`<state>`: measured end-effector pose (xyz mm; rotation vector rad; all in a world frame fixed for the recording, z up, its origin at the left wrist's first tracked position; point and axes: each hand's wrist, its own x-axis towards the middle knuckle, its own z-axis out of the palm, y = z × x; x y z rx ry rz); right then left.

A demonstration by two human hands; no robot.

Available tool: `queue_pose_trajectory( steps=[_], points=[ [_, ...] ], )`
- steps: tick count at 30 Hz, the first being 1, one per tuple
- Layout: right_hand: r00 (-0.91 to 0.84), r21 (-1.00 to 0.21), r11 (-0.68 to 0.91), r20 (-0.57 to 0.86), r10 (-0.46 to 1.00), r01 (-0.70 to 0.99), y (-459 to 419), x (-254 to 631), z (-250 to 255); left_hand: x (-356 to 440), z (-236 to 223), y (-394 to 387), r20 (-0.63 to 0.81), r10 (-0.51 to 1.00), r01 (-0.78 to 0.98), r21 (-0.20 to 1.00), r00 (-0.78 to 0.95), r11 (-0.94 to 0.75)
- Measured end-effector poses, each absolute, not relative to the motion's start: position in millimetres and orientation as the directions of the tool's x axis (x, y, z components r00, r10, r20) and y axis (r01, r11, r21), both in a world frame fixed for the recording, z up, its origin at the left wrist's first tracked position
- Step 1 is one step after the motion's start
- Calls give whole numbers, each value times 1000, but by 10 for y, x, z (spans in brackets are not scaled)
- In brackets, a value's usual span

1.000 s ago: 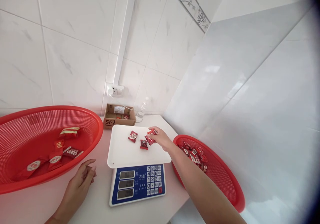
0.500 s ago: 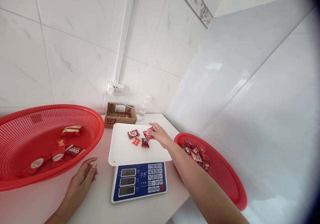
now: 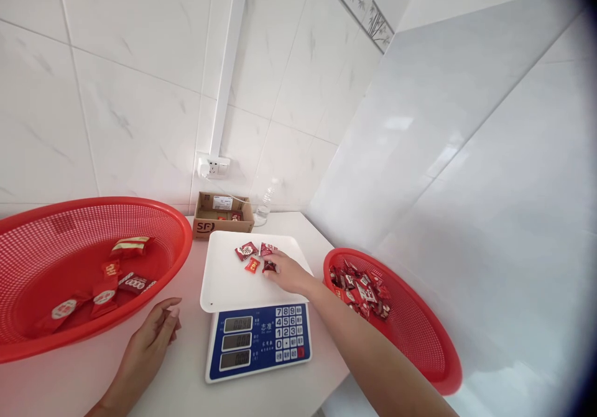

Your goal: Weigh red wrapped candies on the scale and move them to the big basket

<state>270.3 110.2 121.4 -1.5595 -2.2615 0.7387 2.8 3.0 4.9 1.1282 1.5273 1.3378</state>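
Note:
My right hand point(image 3: 290, 274) reaches over the white scale pan point(image 3: 226, 286), thumb and fingers closed about a dark red wrapped candy point(image 3: 269, 266), which they partly cover. Just above the fingers lies a red wrapped candy point(image 3: 267, 249). To the left are another red candy with a white print point(image 3: 245, 251) and a small orange-red candy point(image 3: 252, 265). My left hand point(image 3: 152, 342) rests loosely curled and empty above the table, left of the blue scale panel point(image 3: 261, 336).
A large red basket point(image 3: 184, 243) holding several wrapped candies stands at left. Lower right, another red basket point(image 3: 433, 348) contains a pile of candies. Behind the scale are a cardboard box point(image 3: 224, 227) and a clear bottle point(image 3: 265, 206), near a wall socket point(image 3: 217, 166).
My right hand has moved left and down, off the upper right candy and onto the dark red one. That upper candy lies slightly further left. My left hand is nearly still.

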Motion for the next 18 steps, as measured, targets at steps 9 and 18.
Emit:
queue_pose_trajectory(
  steps=[9, 18],
  points=[
    [-373, -378, 337, -26, 927, 862, 1201, 2438, 1276, 10, 55, 27, 11, 963, 185, 982, -270, 41],
    [-528, -348, 466, -107, 842, 813, 1066, 2438, 1205, 10, 74, 11, 59, 948, 306, 951, -313, 41]
  ],
)
